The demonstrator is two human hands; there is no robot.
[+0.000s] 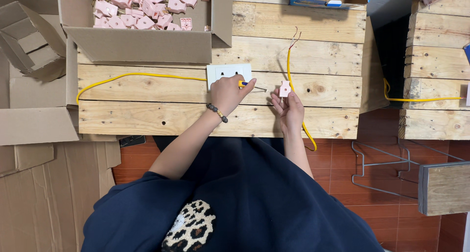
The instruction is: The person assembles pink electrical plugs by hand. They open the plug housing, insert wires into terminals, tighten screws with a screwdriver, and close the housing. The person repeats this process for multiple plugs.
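The left hand (227, 93) is closed around a small screwdriver (250, 85) with a yellow handle, and the thin metal shaft sticks out from between the fingers (246, 87) toward the right, its tip pointing at the other hand. The right hand (290, 107) pinches a small pink plug part (285, 89) between the thumb and the first fingers, so the piece stands just above the fingertips and a little apart from the screwdriver tip. A yellow wire (290, 68) passes behind the pink part; it seems to enter it, but the view is too small to be sure. Its bare end points up over the wooden counter (171, 117), and the other end hangs down past the counter edge. Just behind the left hand lies a white socket plate (223, 72), with a second yellow wire (122, 77) running to the left from it. A cardboard box (142, 41) full of the same pink parts (142, 7) stands further back on the counter.
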